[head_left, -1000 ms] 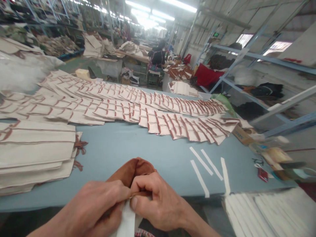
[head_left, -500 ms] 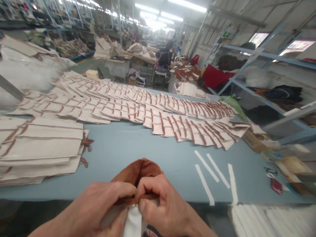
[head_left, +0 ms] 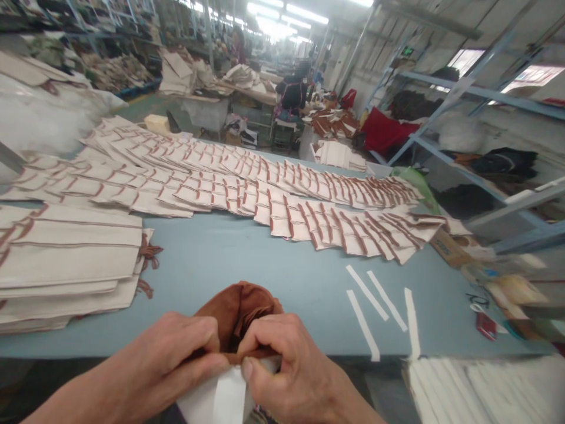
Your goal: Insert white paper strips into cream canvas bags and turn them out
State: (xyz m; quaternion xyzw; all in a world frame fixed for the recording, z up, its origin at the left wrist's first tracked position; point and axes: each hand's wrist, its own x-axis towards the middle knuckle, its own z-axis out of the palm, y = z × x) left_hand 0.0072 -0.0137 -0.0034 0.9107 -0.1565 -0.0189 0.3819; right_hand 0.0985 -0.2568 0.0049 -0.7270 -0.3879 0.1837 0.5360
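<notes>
Close to me, at the front edge of the table, is a brown and cream fabric piece, its brown part gathered into a curved, open shape. Pinching the brown edge from the left is my left hand, thumb below and fingers above. Just beside it, my right hand grips the same edge between thumb and bent forefinger. A white strip hangs down from that edge, between the two hands. The fingertips hide where strip and fabric meet.
Overlapping cream pieces with brown trim lie in rows across the blue table. A stack of cream panels is at left. Several loose white strips lie at right, near a red object and white bundles. A person sits farther back.
My left hand has slid left along the brown edge, away from the right hand. More of the white strip and the cream fabric below shows. The view has shifted slightly.
</notes>
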